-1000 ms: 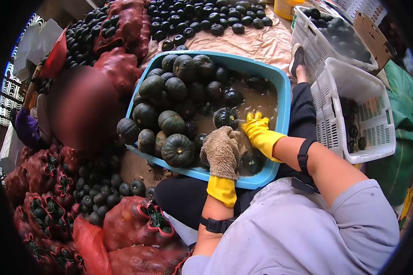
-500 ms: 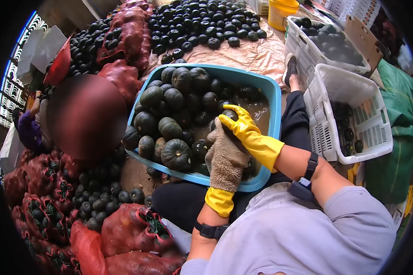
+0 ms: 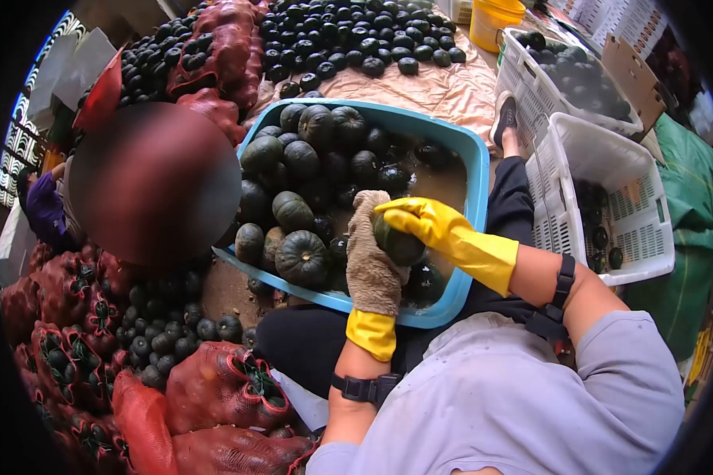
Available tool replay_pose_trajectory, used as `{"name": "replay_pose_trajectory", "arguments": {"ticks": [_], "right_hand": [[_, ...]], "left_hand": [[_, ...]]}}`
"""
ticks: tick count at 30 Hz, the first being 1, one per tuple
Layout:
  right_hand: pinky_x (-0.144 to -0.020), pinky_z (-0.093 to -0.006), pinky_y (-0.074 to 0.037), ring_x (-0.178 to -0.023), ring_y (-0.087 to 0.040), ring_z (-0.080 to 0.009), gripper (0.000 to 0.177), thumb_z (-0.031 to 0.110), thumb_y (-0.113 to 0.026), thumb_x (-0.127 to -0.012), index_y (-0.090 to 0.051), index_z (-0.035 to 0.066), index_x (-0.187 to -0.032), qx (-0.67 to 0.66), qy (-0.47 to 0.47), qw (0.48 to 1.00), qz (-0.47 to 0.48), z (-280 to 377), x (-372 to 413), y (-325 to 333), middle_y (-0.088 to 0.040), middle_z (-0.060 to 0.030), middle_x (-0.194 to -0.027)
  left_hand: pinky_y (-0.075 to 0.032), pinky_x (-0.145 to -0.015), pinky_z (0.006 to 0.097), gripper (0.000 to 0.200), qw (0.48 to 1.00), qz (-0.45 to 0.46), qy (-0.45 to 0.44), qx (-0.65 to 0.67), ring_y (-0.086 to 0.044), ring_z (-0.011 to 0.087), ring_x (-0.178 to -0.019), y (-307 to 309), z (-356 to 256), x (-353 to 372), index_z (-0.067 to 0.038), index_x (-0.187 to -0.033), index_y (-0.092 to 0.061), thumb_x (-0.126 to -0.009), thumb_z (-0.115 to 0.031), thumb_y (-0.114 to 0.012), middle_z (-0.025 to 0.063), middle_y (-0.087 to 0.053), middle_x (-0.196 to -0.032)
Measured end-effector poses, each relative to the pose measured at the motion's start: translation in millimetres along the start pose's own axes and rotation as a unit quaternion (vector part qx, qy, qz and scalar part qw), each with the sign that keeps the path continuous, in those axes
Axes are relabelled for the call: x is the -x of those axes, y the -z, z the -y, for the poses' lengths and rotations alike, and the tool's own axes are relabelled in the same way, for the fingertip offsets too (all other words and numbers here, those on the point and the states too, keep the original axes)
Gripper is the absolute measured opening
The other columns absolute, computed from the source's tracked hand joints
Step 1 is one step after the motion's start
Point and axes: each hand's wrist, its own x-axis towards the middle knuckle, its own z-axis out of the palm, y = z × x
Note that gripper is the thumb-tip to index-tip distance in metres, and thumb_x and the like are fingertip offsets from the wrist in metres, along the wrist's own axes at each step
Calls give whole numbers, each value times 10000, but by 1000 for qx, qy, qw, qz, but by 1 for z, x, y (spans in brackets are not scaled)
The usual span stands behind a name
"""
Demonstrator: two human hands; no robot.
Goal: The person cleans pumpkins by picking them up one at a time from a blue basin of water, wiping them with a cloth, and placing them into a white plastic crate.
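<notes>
R hand (image 3: 416,218) grip curled round one squash (image 3: 398,244), just above tub (image 3: 475,170) water. L hand (image 3: 370,253), scrub mitt, flat against it. Tub well loaded, white basket (image 3: 645,210) holds few: you're early on, I'd judge.

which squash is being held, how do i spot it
Find the big blue plastic tub of muddy water. At its near edge, a small round dark green squash is held between a yellow-gloved right hand and a left hand in a fuzzy brown mitt. Unlike the other squashes, it is off the pile.
</notes>
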Motion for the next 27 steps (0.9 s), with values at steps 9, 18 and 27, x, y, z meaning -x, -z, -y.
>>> {"name": "replay_pose_trajectory", "arguments": {"ticks": [9, 18, 27], "right_hand": [[-981, -288, -572, -1104, -701, -129, 383, 126, -740, -1028, -695, 57, -1402, -368, -126, 920, -47, 9, 13, -36, -732, -71, -1259], [-1165, -413, -456, -1338, -611, -380, 731, 257, -843, -874, -555, 152, -1538, 260, -32, 964, 46, 53, 28, -16, -606, -231, -1468], [-1146, -376, -466, -1311, -600, -209, 785, 191, -884, -846, -521, 72, -1531, 126, 21, 991, -50, -2, 26, -16, -625, -137, -1437]], "left_hand": [[-589, -890, 442, 566, 997, -34, 27, 55, -731, 354, -1072, -11, 61, 13, -91, -1254, -702, -757, -290, -888, 134, -756, -1121], [-542, -1059, 401, 549, 994, 18, -1, 105, -703, 352, -1184, 18, 20, -7, -66, -1327, -685, -806, -159, -831, 154, -727, -1284], [-513, -1107, 442, 800, 997, -57, 6, -52, -669, 402, -1241, -15, 43, 11, -73, -1408, -636, -670, -175, -927, 153, -714, -1318]]}}
